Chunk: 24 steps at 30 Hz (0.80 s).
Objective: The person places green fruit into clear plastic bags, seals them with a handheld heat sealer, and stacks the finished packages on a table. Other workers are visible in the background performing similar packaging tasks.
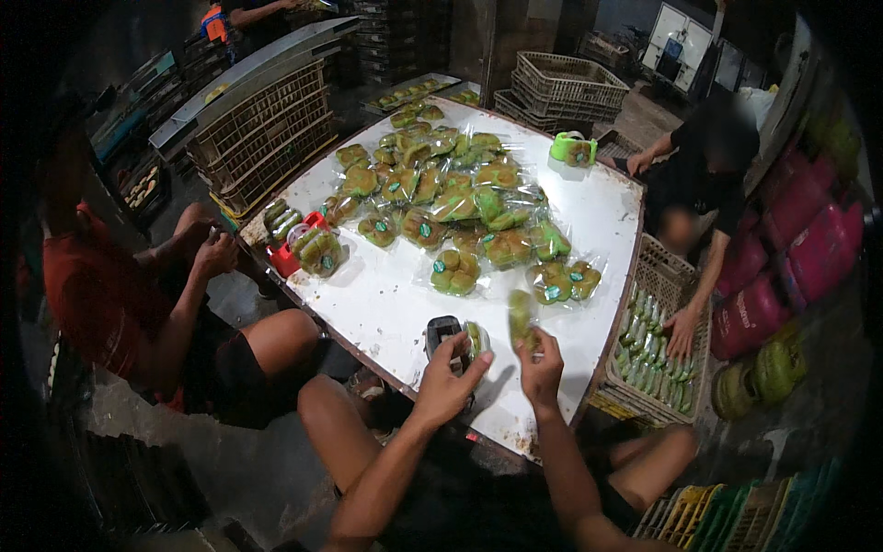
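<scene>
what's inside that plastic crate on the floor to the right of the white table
The crate holds rows of clear-wrapped green buns lying side by side. A co-worker's hand rests on them. What lies beneath the top layer is covered, and the table edge hides the crate's left side.

Both forearms rise from below toward the white table [395, 304]. The left hand [448, 379] is curled at its near edge; the right hand [541, 357], just beside, is pinched shut, fingers upward.
</scene>
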### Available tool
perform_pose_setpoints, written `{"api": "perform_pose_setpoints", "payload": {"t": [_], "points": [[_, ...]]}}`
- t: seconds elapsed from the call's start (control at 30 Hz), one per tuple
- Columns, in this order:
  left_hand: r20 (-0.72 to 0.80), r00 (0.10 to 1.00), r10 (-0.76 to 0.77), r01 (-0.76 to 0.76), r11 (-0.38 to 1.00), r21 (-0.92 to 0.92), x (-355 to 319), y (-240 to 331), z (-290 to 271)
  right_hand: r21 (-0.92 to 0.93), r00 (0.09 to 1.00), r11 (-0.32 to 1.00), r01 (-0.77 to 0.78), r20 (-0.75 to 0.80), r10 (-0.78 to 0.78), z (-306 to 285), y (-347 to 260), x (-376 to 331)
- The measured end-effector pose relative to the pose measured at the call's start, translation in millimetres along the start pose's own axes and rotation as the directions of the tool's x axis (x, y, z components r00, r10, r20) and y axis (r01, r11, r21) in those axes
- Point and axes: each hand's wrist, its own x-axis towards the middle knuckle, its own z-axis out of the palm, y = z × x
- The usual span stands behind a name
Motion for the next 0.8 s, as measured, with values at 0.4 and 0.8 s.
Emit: {"api": "perform_pose_setpoints", "payload": {"t": [0.4,0.8], "points": [[0.532,0.847,-0.021,0.098,0.988,-0.117,-8,24,-3,0.472,0.949,0.882,-0.006,0.281,-0.145,-97,-70,-4],[0.865,0.501,-0.026,0.358,0.916,-0.180,-9,-10,-5,0.252,0.876,0.961,-0.119,0.481,-0.017,-109,-89,-27]]}}
